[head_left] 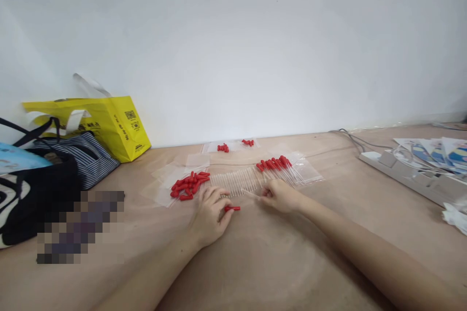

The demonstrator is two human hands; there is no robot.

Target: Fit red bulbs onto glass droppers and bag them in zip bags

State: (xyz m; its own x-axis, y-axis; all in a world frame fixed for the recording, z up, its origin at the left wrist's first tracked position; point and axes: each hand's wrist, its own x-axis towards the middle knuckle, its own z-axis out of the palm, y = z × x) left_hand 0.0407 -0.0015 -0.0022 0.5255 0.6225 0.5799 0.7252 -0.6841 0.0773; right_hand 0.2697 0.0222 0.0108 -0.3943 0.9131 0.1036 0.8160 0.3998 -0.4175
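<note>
Left hand (210,217) pinches a small red bulb-ended piece (236,208); right hand (280,196) grips a thin whitish stick (251,195).

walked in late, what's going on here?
A person works at a table. The left hand has one red piece at its thumb and fingers; the right hand pinches a thin stick, not yet joined to that piece. Beyond the hands lies a row of bare sticks, with loose red pieces to its left and red-tipped sticks to its right.
</note>
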